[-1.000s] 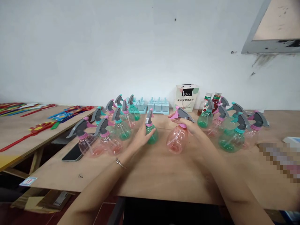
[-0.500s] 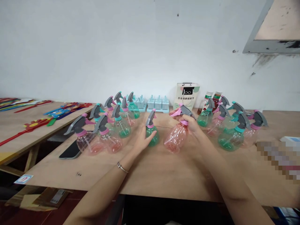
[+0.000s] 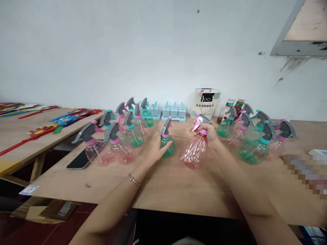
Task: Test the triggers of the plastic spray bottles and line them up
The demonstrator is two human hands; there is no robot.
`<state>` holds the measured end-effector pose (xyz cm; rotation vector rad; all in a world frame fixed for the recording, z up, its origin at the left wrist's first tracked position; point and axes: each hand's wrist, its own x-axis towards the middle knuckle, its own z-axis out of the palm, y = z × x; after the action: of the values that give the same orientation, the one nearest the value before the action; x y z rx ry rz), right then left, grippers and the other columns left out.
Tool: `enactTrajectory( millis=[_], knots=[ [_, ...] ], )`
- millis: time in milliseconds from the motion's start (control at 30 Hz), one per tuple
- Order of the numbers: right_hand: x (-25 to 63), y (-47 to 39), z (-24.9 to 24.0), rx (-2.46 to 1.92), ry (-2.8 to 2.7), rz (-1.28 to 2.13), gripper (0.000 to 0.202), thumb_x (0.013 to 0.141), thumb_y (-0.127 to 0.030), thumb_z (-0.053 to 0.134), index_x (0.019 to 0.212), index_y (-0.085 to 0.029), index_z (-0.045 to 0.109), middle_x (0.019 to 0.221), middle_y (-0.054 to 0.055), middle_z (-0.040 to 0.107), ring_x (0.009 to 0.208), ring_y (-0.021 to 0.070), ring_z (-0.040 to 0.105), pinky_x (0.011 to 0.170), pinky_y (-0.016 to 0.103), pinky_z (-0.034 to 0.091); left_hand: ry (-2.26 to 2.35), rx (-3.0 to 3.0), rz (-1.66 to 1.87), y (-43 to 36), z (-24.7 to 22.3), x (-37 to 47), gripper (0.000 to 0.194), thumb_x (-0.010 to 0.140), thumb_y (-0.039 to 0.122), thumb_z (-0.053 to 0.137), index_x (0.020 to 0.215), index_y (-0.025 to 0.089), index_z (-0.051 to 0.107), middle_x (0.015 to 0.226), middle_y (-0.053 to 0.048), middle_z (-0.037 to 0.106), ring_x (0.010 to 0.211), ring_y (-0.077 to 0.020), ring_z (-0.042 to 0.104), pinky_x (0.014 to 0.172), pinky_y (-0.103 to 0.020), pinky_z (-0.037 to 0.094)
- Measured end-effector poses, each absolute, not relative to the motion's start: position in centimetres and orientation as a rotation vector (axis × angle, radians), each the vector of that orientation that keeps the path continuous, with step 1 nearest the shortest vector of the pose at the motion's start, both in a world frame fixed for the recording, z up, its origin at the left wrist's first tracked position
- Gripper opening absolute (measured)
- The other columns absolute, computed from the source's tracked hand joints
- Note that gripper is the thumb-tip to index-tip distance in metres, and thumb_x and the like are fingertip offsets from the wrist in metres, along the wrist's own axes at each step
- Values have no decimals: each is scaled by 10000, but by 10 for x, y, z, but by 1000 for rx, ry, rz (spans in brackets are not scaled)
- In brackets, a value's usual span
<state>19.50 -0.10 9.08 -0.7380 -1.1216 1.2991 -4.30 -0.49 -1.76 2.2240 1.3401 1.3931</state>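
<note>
My left hand (image 3: pixel 156 149) is curled around the left side of a green spray bottle (image 3: pixel 169 148), its thumb across the front. That bottle has a grey and pink trigger head and stands upright on the wooden table. A pink-tinted spray bottle (image 3: pixel 193 153) is gripped at its neck and trigger head by my right hand (image 3: pixel 209 132). Its body tilts a little, with the base toward the left. Some of my right fingers are hidden behind the grey and pink head. A strip of table separates the two bottles.
Several spray bottles (image 3: pixel 125 151) stand at left, and several more bottles (image 3: pixel 254 151) at right. A phone (image 3: pixel 78 161) lies at left. Behind are pale blue ice-pop moulds (image 3: pixel 174 111), a paper bag (image 3: pixel 206 104) and two drink bottles (image 3: pixel 238 107). Colourful hand-shaped toys (image 3: pixel 42 132) lie on another table.
My right hand has turned the pink bottle's head slightly, and its fingers have shifted on the trigger. My left hand keeps its hold on the green bottle. The camera view has shifted slightly.
</note>
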Motion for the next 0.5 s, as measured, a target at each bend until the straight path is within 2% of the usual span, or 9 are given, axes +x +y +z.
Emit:
enactTrajectory(
  millis=[100, 233, 300, 400, 500],
  knots=[
    [194, 0, 92, -734, -1042, 1244, 184, 443, -170, 540, 612, -198, 608, 571, 5, 641, 620, 177, 609, 608, 297, 495, 1319, 2245, 1382, -6, -15, -43, 682, 935, 482, 556, 1533, 274, 304, 1484, -104, 513, 1397, -284, 464, 1168, -469, 347],
    [195, 1, 92, -694, -1133, 1266, 277, 491, -160, 584, 755, -205, 659, 765, 22, 730, 832, 219, 682, 705, 313, 529, 1295, 2228, 1405, -9, -11, -41, 677, 933, 468, 561, 1530, 273, 306, 1500, -101, 497, 1415, -280, 445, 1187, -470, 325],
    [195, 3, 91, -707, -1166, 1252, 296, 509, -160, 601, 792, -215, 666, 802, 14, 737, 875, 223, 686, 727, 318, 533, 1301, 2211, 1393, -11, -9, -40, 673, 935, 462, 558, 1529, 270, 305, 1522, -104, 474, 1422, -276, 438, 1193, -469, 317],
    [194, 6, 87, -758, -1133, 1188, 237, 510, -192, 572, 733, -225, 644, 705, 3, 700, 807, 227, 677, 663, 325, 524, 1295, 2207, 1378, -11, -9, -40, 698, 935, 451, 560, 1544, 269, 271, 1555, -108, 434, 1445, -280, 408, 1199, -474, 308],
    [195, 7, 85, -799, -1098, 1107, 132, 495, -228, 536, 616, -231, 588, 587, -4, 628, 708, 215, 651, 640, 327, 512, 1302, 2220, 1371, -10, -11, -42, 691, 932, 448, 570, 1538, 274, 289, 1534, -108, 462, 1430, -289, 425, 1188, -477, 322]
  ],
)
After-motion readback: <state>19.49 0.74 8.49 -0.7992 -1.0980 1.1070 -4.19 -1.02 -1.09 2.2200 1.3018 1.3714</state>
